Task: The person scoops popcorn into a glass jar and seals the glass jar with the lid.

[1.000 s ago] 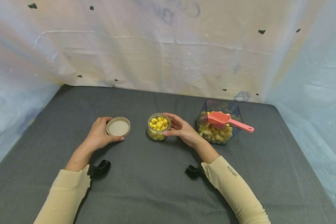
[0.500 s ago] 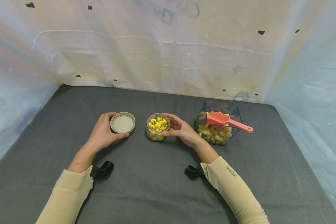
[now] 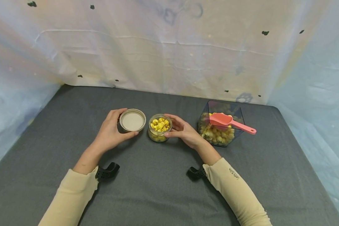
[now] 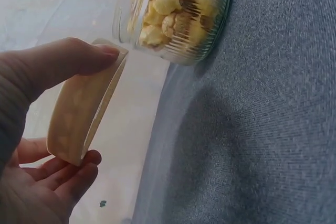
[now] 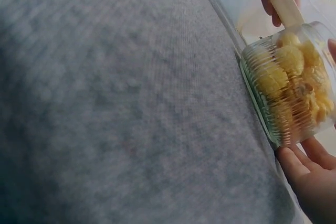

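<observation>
A small glass jar (image 3: 159, 128) of yellow popcorn stands uncovered on the grey table (image 3: 158, 188). My right hand (image 3: 183, 131) grips its right side, thumb and fingers curled round the glass (image 5: 294, 82). My left hand (image 3: 113, 131) holds a beige round lid (image 3: 132, 120) by its rim, lifted off the table just left of the jar. In the left wrist view the lid (image 4: 86, 108) is pinched between thumb and fingers, close to the jar (image 4: 176, 14).
A clear square box (image 3: 221, 123) of popcorn stands right of the jar, with a pink scoop (image 3: 230, 121) resting across it. Pale plastic sheeting (image 3: 169, 47) walls in the table at the back and both sides.
My left hand has carried the lid to the right and a little farther back, from well left of the jar to just beside it. The right hand and jar stay put.
</observation>
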Available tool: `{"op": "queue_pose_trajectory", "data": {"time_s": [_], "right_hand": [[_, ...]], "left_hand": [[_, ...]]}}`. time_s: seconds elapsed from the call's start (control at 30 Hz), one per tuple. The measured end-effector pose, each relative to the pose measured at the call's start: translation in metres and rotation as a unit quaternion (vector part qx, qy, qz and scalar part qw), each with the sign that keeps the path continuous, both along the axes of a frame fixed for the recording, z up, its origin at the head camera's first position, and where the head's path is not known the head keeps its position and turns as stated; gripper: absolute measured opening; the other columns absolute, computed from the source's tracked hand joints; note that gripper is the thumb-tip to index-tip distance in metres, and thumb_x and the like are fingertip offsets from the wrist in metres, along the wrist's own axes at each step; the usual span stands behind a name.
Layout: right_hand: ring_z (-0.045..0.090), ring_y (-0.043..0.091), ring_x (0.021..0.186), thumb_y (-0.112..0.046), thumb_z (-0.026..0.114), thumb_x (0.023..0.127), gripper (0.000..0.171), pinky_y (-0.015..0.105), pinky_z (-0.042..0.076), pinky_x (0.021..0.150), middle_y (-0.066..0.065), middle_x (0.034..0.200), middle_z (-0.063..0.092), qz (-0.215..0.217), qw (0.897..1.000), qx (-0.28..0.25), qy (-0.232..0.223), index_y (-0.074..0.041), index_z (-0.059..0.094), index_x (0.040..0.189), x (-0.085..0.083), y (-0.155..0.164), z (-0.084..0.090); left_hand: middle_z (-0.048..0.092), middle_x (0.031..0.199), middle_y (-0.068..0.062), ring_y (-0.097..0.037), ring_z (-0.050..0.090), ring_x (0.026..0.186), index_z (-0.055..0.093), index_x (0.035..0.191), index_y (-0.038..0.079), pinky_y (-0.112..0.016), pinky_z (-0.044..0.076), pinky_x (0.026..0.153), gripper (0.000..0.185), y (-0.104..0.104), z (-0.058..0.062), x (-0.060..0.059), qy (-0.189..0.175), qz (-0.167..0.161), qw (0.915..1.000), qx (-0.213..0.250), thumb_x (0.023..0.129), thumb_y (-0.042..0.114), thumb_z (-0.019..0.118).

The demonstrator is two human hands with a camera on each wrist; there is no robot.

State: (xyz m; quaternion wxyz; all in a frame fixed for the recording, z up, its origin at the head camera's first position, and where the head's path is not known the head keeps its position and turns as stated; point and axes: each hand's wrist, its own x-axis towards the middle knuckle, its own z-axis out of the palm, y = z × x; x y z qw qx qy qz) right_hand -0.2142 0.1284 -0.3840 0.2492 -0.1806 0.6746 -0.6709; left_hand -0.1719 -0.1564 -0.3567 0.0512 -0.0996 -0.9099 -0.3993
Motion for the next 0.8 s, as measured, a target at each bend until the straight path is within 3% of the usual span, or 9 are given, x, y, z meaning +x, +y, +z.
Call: {"op": "queue_pose_trajectory", "data": {"time_s": [0.8], "right_hand": [[0.035, 0.025, 0.139, 0.0, 0.066, 0.086, 0.072, 0.047, 0.025, 0.115, 0.005, 0.152, 0.034, -0.003, 1.0, 0.004, 0.0, -0.021, 0.035, 0.148, -0.0006, -0.0007, -0.0005]], "left_hand": [[0.033, 0.14, -0.024, -0.043, 0.039, 0.126, 0.029, 0.149, 0.001, -0.061, 0.035, 0.099, 0.093, 0.0102, 0.0059, 0.0001, 0.023, -0.019, 0.9994, -0.019, 0.074, 0.015, 0.083]]}}
